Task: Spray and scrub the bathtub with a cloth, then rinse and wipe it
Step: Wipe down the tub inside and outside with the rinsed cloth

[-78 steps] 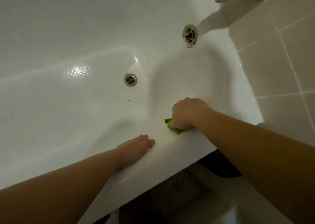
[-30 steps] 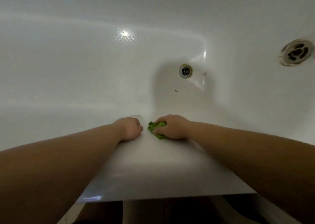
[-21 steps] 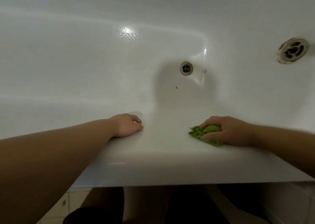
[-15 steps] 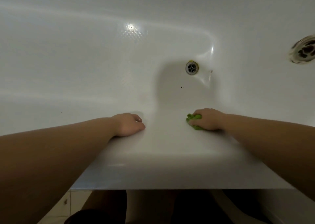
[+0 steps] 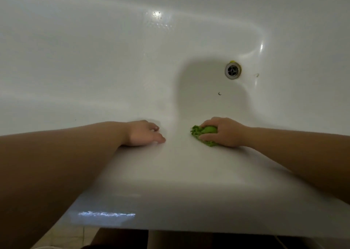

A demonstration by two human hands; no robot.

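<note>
We are looking at a dim, grayish picture. A small bright spot is shining on the white bathtub (image 5: 113,59) up top, and another is glowing near the front edge. The edges are bending, and everything is looking soft and a bit blurry.

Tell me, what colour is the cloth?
Bright green; the cloth shows in the head view, gripped by the right hand.

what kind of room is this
Most likely a bathroom. A white bathtub fills the view, with a metal drain in its floor, and the right hand presses a green cloth on its rim.
</note>
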